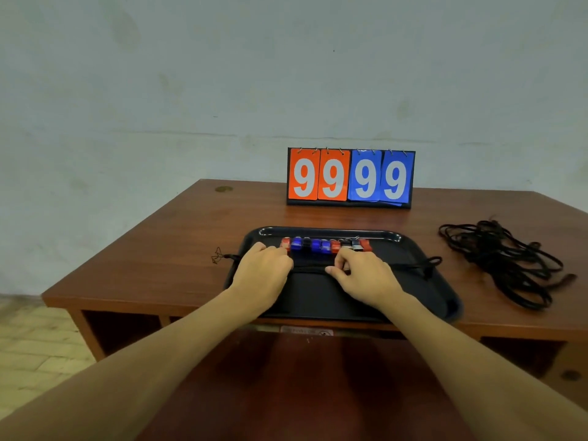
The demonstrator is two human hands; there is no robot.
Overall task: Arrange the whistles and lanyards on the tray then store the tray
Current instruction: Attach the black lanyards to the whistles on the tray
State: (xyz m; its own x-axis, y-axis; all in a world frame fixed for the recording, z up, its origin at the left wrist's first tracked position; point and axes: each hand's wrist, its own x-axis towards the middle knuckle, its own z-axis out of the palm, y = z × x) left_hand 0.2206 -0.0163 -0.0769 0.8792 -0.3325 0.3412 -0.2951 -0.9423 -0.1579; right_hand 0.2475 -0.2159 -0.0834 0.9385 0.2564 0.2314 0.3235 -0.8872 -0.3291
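My left hand [265,268] and right hand [362,275] each close their grip on one black lanyard [310,269] stretched across the tray [423,300] at the counter's [165,237] front edge, just before the whistles [324,245]; more lanyards [502,259] lie near the right edge.

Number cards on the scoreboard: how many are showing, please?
4 on the black scoreboard: left orange card, inner orange card, inner blue card, right blue card; others may hide behind.
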